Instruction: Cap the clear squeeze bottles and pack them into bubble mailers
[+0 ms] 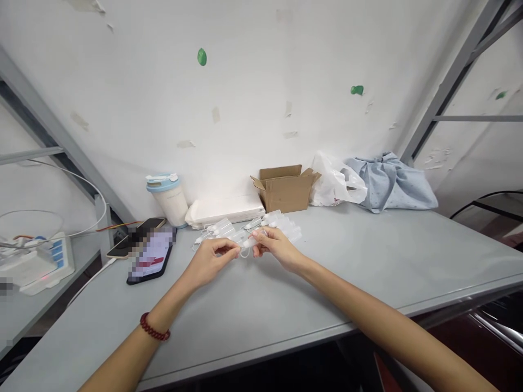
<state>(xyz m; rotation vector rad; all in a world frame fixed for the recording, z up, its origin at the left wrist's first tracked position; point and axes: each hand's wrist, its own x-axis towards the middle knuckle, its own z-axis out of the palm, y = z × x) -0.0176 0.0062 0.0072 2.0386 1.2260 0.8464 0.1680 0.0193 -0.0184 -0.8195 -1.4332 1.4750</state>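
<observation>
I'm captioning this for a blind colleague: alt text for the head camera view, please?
Two bare hands, left and right, meet over a gray table, fingers at a small translucent piece. Similar pieces lie just behind, before a white stack and an open cardboard box; phones and a lidded cup sit left.

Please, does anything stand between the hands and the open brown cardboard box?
Yes, on the grey table: a group of small clear plastic pieces with white loops lies between the open brown cardboard box and the left hand and right hand, which hold a similar piece.
</observation>
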